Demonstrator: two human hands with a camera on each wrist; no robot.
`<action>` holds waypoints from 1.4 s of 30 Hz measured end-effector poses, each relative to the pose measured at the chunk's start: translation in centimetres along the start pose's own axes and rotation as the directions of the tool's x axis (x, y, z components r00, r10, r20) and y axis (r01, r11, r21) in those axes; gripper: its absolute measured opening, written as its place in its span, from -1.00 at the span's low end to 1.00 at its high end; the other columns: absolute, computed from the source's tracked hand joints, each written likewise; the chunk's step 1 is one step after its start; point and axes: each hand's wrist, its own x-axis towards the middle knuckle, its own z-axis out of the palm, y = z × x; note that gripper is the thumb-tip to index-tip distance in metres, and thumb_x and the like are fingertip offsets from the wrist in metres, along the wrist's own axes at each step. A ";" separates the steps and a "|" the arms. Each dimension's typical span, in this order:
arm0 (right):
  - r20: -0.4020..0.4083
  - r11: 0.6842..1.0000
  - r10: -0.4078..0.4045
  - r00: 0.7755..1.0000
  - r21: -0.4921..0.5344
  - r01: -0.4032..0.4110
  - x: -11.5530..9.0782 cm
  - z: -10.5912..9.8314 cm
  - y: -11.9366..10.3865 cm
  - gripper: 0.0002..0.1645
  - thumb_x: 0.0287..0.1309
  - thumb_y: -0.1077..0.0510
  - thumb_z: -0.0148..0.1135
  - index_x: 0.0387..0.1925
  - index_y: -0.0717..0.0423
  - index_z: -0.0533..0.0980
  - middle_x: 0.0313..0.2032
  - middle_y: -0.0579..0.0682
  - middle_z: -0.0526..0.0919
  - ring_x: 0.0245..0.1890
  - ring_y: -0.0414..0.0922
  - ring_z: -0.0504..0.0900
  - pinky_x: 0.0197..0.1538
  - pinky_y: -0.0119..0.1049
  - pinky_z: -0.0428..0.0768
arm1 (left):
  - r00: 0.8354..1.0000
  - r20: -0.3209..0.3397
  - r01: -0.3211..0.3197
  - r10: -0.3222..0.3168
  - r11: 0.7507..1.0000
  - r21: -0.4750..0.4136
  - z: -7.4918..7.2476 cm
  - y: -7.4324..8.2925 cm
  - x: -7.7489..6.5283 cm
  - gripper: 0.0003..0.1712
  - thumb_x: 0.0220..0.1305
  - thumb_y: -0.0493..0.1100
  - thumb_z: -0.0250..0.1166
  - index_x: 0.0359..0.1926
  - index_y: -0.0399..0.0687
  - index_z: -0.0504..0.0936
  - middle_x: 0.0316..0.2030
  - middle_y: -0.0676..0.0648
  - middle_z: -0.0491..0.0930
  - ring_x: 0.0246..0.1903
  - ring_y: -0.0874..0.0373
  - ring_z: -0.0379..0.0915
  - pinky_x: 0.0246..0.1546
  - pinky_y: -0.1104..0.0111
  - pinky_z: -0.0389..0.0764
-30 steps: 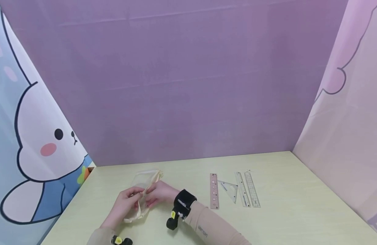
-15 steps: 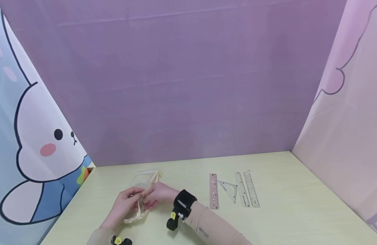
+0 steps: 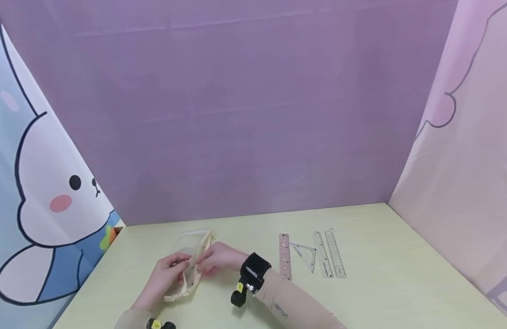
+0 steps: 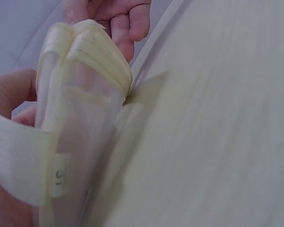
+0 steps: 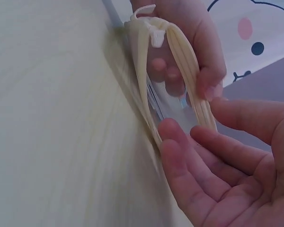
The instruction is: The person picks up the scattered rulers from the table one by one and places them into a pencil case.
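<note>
A translucent mesh zip pouch (image 3: 191, 238) with cream edging lies at the left of the table, its mouth spread apart. My left hand (image 3: 164, 276) grips one side of the mouth, thumb outside and fingertips showing through the mesh. My right hand (image 3: 221, 258) pinches the same edging between thumb and index finger (image 5: 220, 144); its other fingers curve by the opening. At the far end of the mouth sits a white zip slider (image 5: 157, 38). Thin straight-edged pieces show inside the pouch. A white label (image 4: 60, 176) with printed characters shows on its side.
Right of the hands lie a pink ruler (image 3: 285, 256), a clear set square (image 3: 313, 258) and two clear rulers (image 3: 323, 256) side by side. A purple backdrop (image 3: 253, 114) rises behind the table (image 3: 381, 246), with printed curtains on both sides.
My right hand has shifted slightly right, away from the left, and the pouch's mouth is spread wider. The left hand keeps its place. The head view has turned a little.
</note>
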 end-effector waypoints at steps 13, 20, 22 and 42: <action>-0.090 0.991 -0.017 0.996 -0.136 0.005 -4.8 -7.4 0.2 -0.62 0.20 0.14 0.28 0.03 0.20 0.59 -0.11 0.00 0.69 -0.23 -0.06 0.68 -0.14 -0.21 0.64 | 1.000 0.004 -0.001 0.002 1.000 -0.010 0.2 -0.1 -0.2 -0.70 0.25 -0.32 0.24 -0.02 -0.37 0.60 -0.57 -0.09 0.46 -0.67 0.17 0.37 -0.58 0.40 0.48; -0.164 0.973 -0.047 0.985 -0.231 0.008 -8.8 -12.1 1.4 -0.56 0.24 0.10 0.24 0.10 0.21 0.54 0.00 0.09 0.64 -0.13 -0.12 0.63 -0.05 -0.23 0.58 | 0.999 0.007 0.033 -0.033 0.999 -0.024 0.2 -0.3 -0.3 -0.69 0.23 -0.31 0.26 -0.01 -0.36 0.61 -0.63 -0.09 0.44 -0.67 0.14 0.38 -0.53 0.38 0.49; -0.199 0.962 -0.042 0.979 -0.271 -0.014 -9.8 -13.2 1.7 -0.57 0.25 0.08 0.24 0.11 0.16 0.55 0.00 0.06 0.65 -0.09 -0.13 0.62 -0.02 -0.20 0.57 | 0.999 0.010 0.038 -0.038 0.999 -0.029 0.2 -0.4 -0.3 -0.68 0.23 -0.31 0.27 0.00 -0.36 0.60 -0.63 -0.09 0.44 -0.67 0.13 0.38 -0.52 0.38 0.49; -0.304 0.845 0.011 0.953 -0.506 -0.171 -14.2 -17.0 5.4 -0.03 0.00 0.02 0.45 0.35 0.35 0.24 0.30 0.27 0.33 0.30 0.23 0.28 0.29 0.13 0.25 | 0.995 0.034 0.094 -0.093 0.994 -0.050 0.4 -1.1 0.0 -0.63 0.26 -0.24 0.27 0.05 -0.34 0.58 -0.53 -0.06 0.46 -0.62 0.19 0.38 -0.56 0.41 0.50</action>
